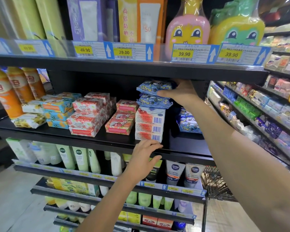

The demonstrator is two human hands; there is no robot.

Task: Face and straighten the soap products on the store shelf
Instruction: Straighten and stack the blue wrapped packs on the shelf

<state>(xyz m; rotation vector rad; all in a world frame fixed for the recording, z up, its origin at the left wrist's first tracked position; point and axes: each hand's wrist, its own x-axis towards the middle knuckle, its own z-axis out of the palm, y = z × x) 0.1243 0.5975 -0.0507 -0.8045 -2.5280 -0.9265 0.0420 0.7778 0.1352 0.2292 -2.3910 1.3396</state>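
On the black middle shelf (pixel 107 141) stand stacks of boxed soap. A stack of white boxes with red print and barcodes (pixel 149 124) sits right of centre, and two blue patterned soap packs (pixel 153 93) lie on top of it. My right hand (pixel 179 94) grips the blue packs from the right, thumb across their front. My left hand (pixel 146 158) rests with curled fingers on the shelf's front edge, just under the lowest white box. Another blue pack with a panda print (pixel 188 122) lies to the right on the shelf.
Pink soap boxes (pixel 122 119), red-and-white boxes (pixel 87 114), blue-orange boxes (pixel 59 111) and yellow-flowered packs (pixel 29 120) fill the shelf's left part. Orange bottles (pixel 5 92) stand far left. The upper shelf edge (pixel 124 67) hangs close above my right hand. A wire basket (pixel 216 181) stands lower right.
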